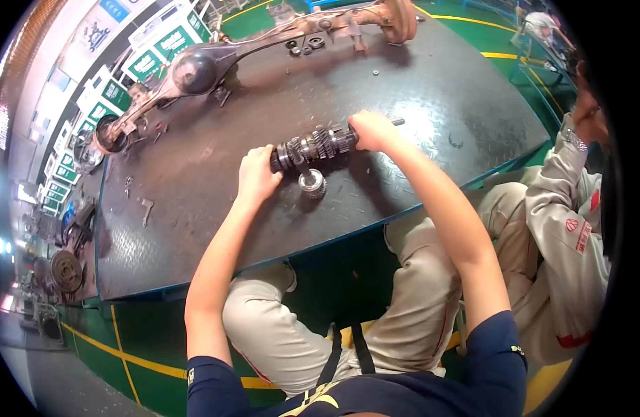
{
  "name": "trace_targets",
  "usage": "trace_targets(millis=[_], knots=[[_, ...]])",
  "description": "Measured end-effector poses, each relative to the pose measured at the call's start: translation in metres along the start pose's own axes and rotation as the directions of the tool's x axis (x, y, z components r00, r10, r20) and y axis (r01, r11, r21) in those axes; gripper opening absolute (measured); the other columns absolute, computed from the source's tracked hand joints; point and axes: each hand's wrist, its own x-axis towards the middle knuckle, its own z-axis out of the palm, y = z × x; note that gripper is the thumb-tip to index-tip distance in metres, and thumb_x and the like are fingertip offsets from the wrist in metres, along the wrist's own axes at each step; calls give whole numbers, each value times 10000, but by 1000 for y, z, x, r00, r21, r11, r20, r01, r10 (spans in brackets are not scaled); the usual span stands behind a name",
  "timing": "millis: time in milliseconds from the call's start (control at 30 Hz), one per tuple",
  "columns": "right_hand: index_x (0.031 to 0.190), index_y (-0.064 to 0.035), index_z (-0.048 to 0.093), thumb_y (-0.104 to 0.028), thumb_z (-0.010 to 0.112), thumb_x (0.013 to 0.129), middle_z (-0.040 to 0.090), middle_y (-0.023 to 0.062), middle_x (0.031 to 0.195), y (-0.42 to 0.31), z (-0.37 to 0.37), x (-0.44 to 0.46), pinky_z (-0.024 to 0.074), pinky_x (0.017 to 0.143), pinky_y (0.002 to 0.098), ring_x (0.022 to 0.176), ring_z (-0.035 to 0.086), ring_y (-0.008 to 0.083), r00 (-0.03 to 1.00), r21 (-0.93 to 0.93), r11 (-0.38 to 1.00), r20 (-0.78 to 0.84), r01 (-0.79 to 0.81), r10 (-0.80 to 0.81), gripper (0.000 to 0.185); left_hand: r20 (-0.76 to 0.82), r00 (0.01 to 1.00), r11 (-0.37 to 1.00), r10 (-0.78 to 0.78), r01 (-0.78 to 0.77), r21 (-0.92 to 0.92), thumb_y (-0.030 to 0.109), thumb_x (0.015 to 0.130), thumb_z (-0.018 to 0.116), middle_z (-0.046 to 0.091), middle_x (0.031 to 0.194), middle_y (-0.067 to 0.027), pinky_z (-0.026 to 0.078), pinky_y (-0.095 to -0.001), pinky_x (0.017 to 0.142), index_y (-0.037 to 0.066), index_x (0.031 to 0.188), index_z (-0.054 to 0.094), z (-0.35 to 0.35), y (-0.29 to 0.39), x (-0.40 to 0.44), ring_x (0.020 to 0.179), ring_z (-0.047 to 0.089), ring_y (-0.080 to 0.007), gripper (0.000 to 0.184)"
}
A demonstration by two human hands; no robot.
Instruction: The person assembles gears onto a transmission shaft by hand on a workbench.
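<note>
A gearbox shaft with several dark gears (pixel 323 144) lies across between my two hands, just above or on the metal table. My left hand (pixel 258 174) is closed round its left end, by a dark ring. Round the right end, my right hand (pixel 373 132) is wrapped, and a thin bare shaft tip sticks out past it. Below the gears, near my left hand, a loose gear with a shiny ring (pixel 311 183) rests on the table. My fingertips are partly hidden behind the shaft.
The steel-plate table (pixel 215 215) bears a rusty axle housing (pixel 195 71) along its far side, small rings (pixel 316 43) and a small metal bracket (pixel 146 210). A person in a beige uniform (pixel 566 201) sits at the right. A round disc (pixel 67 271) stands at the left.
</note>
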Motion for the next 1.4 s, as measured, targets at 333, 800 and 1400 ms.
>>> trace_targets(millis=[333, 800, 1400], knots=[[866, -16, 719, -91, 758, 664, 722, 192, 920, 3, -4, 0, 572, 814, 446, 900, 706, 369, 998, -26, 998, 45, -52, 53, 219, 41, 999, 997, 13, -16, 78, 136, 641, 802, 664, 1116, -172, 479, -438, 938, 20, 1164, 623, 0, 0, -1, 1103, 600, -349, 565], [963, -49, 677, -83, 788, 647, 703, 163, 982, -16, 2, 4, 559, 822, 464, 942, 687, 369, 999, -34, 999, 50, 15, -13, 336, 21, 996, 996, 82, -83, 46, 139, 621, 827, 666, 1124, -149, 462, -412, 969, 10, 1182, 629, -1, -7, -7, 1121, 593, -315, 609], [898, -13, 678, -43, 734, 696, 707, 194, 965, -25, -8, 7, 573, 820, 448, 937, 691, 384, 995, 1, 999, 92, 34, -34, 212, 11, 987, 979, 162, -162, 125, 189, 602, 838, 685, 999, -126, 467, -410, 898, 17, 1030, 657, 2, 2, 6, 1035, 602, -300, 495]])
